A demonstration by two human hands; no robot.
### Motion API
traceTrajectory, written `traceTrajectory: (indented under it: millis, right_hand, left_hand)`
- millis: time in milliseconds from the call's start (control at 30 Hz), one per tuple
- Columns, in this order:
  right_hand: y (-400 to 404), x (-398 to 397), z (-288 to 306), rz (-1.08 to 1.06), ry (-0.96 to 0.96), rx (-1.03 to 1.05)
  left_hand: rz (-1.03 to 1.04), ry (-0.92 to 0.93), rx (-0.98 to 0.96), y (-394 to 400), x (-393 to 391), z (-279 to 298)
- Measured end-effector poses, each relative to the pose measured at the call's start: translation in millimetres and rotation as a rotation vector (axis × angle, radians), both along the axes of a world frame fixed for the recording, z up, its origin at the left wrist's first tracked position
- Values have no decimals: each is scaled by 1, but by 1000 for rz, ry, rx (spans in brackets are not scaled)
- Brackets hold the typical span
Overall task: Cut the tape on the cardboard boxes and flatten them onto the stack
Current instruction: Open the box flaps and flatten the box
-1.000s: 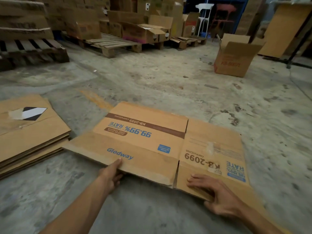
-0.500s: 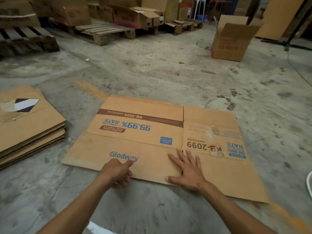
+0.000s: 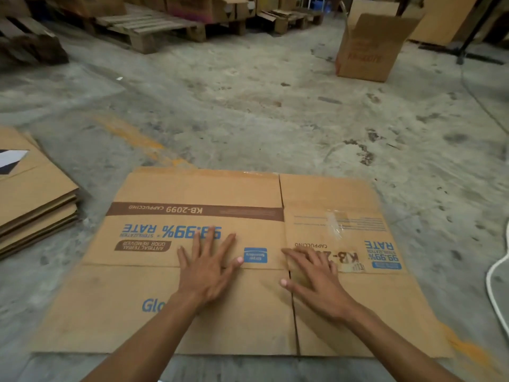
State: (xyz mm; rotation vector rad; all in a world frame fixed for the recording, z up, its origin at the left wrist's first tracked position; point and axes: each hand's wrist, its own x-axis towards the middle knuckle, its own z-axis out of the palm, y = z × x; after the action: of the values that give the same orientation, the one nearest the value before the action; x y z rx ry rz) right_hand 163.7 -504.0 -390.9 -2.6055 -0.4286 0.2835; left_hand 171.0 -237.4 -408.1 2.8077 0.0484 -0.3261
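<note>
Left hand (image 3: pixel 205 268) and right hand (image 3: pixel 314 282): both spread wide, palms down, pressing on the flattened box (image 3: pixel 198 194), holding nothing. Left sits on the big panel just left of the slit between the flaps; right is just across it on the smaller panel, fingers over the "KB-2099" print.

Box lies collapsed on the concrete floor (image 3: pixel 248 114), print upside down to the wearer, near flaps look flush. Bit of clear tape (image 3: pixel 334 224) still stuck on the right panel, looks harmless.

Step in hand, my read: pressing out the creases. To do it well: keep palms flat, push outward from the centre fold toward the edges so no panel springs back up, check the far edge too.

Stack of flattened cardboard (image 3: pixel 35 199) is to the left, near but apart. Next, probably grip the left and near edges and slide or lift across, edges squared to the pile.

Another upright open box (image 3: pixel 369 48) waits well beyond, far right.
</note>
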Motion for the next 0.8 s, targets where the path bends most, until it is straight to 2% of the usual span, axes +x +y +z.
traceTrajectory:
  millis: [100, 233, 433, 567, 700, 800]
  right_hand:
    - [-3, 36, -7, -140, -38, -186]
    - [1, 50, -31, -157, -91, -399]
    - [0, 50, -32, -167, -107, -380]
    - [3, 52, -27, -185, -58, -375]
    - [25, 85, -1, -241, -42, -265]
    - [57, 110, 11, -165, -61, -196]
  left_hand:
    - [25, -23, 37, -2, 9, -8]
    - [58, -144, 130, -7, 10, -23]
    - [59, -213, 142, -9, 12, -27]
    - [66, -156, 140, -9, 14, -24]
    - [50, -164, 124, 9, 46, -4]
    - [118, -120, 103, 48, 68, 0]
